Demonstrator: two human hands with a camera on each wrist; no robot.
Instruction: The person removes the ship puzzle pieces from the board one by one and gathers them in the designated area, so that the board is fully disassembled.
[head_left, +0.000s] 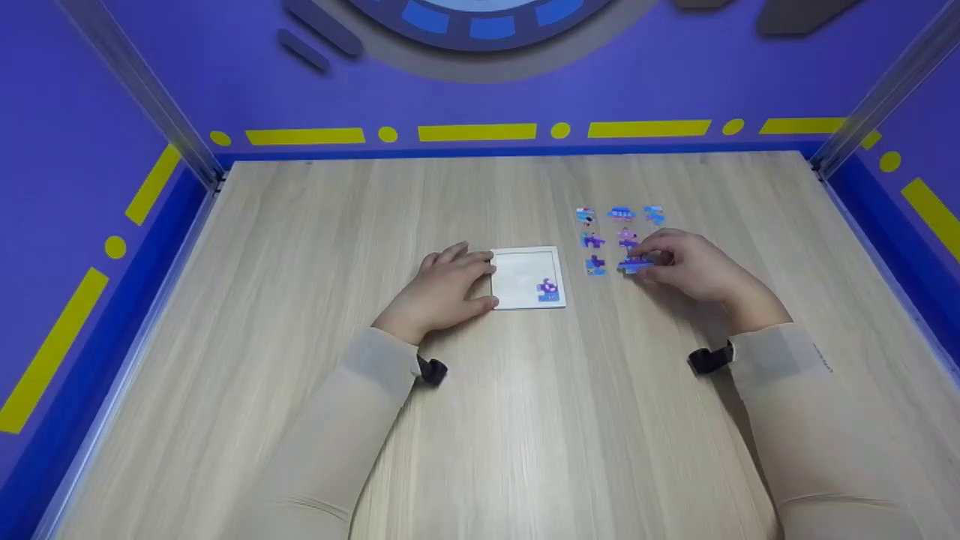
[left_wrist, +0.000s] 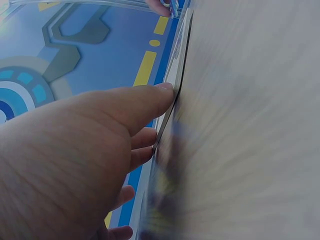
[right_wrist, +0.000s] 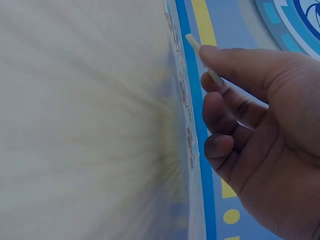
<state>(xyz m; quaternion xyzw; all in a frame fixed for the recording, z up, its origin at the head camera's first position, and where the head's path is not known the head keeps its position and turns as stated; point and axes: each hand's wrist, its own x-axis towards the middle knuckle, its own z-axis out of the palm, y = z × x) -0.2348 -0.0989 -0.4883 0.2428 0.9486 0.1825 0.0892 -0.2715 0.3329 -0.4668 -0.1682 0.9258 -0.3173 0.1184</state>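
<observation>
A square white puzzle tray [head_left: 517,274] lies on the table, with a small joined patch of jigsaw [head_left: 548,291] in its lower right corner. My left hand [head_left: 450,291] rests at the tray's left edge, thumb near the lower corner and fingertips higher up the same side. In the left wrist view, the thumb [left_wrist: 155,100] touches the tray's rim. My right hand [head_left: 694,270] pinches a jigsaw piece between thumb and fingers. The right wrist view shows this piece [right_wrist: 195,45] edge-on, lifted off the table, its picture side not visible.
Several loose jigsaw pieces [head_left: 595,265] lie in rough rows right of the tray, beside and beyond my right hand. The wooden table [head_left: 337,225] is bordered by a purple back wall [head_left: 480,101] and side walls with yellow markings.
</observation>
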